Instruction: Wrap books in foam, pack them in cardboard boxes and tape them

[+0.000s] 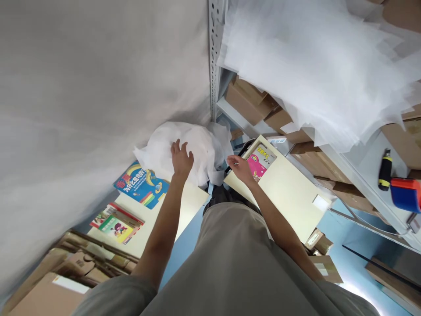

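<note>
My left hand (182, 160) is over a crumpled heap of thin white wrapping sheets (197, 140), its fingers spread and holding nothing. I cannot tell whether its fingertips touch the sheets. My right hand (241, 169) is above the corner of a pale board (292, 188), its fingers loosely bent and apart, with nothing seen in them. Beside it lies a pink and yellow book (261, 160), partly behind that hand. To the left of my left arm, a blue book (141, 183) and a smaller green and yellow book (116, 226) lie on another pale surface (190, 202).
A white sheet wall (98, 87) rises on the left. On the right, a metal shelf (371, 171) holds cardboard boxes (250, 98), a stack of white sheets (315, 66), a yellow and black cutter (384, 170) and a red and blue object (406, 195). Flattened cardboard (49, 294) stands lower left.
</note>
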The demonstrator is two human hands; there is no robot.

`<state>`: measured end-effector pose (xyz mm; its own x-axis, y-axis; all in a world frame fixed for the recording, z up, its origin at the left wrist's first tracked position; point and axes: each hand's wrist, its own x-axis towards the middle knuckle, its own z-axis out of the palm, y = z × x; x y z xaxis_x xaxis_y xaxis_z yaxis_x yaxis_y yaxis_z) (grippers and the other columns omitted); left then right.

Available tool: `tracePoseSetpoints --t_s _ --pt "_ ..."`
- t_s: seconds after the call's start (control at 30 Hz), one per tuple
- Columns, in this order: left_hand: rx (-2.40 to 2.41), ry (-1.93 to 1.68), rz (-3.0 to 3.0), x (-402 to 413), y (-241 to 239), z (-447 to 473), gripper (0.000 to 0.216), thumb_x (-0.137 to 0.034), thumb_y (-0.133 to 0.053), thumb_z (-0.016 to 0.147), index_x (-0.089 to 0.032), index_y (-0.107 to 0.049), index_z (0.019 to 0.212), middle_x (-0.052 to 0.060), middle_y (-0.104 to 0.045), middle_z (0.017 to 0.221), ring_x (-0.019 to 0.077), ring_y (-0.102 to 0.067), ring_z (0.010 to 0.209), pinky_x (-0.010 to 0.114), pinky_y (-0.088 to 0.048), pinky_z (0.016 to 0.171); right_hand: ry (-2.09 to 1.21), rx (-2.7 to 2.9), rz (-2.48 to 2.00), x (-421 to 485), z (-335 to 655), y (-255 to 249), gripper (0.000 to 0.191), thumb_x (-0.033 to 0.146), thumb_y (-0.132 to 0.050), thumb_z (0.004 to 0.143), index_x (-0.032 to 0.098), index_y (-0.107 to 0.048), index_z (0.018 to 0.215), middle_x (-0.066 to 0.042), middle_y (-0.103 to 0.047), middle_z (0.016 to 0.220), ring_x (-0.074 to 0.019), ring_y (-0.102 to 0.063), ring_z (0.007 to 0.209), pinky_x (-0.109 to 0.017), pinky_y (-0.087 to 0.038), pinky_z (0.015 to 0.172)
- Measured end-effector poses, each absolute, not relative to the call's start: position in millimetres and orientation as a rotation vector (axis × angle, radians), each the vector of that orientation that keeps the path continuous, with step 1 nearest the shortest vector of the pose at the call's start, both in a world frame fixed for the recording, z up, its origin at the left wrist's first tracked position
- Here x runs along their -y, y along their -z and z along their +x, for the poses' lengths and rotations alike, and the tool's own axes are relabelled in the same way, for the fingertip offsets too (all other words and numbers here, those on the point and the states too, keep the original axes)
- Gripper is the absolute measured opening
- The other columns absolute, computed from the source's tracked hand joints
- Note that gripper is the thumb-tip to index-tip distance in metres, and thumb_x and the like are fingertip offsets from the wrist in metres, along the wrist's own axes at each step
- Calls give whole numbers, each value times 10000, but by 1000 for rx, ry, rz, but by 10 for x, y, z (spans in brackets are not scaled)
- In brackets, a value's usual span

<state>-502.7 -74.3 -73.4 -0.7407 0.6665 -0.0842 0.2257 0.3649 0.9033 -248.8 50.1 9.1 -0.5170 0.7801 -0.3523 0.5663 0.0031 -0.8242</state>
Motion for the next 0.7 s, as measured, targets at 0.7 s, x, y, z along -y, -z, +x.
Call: tracePoseSetpoints --t_s 0.7 --pt "-2035 -1430 978 997 -180 -4665 347 -246 -585 1025 -261 -817 1282 114 -798 1347 313 -724 1319 495 -526 1271 -1691 2199 -1111 -312 -3050 -170 324 409 -780 974 269 -774 1266 -82 -840 1295 -236 -812 1133 -397 -681 1009"
